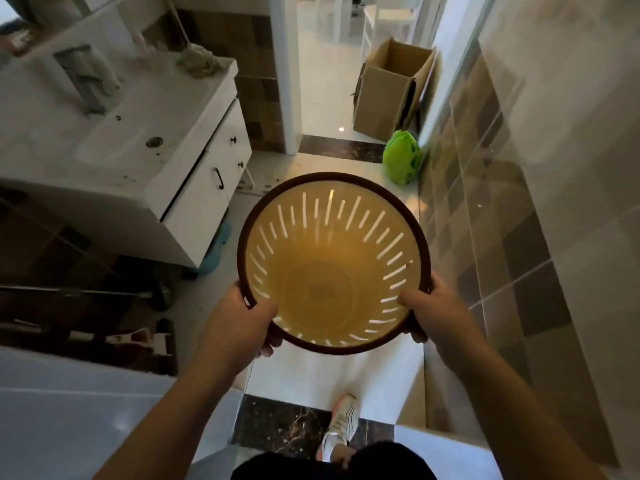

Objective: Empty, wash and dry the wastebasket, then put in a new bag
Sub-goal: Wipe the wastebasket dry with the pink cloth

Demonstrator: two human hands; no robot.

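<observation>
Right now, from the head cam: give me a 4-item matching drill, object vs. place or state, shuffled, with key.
Things
1. wastebasket
2. cardboard box
3. green object
4. sink

Places or states
A. on the floor against the tiled wall, near the doorway
B. held by its rim, left hand and right hand on opposite sides, no bag inside
C. standing open beyond the doorway
D. set in the white cabinet on the left

Pairs: 1-B, 2-C, 3-A, 4-D
</observation>
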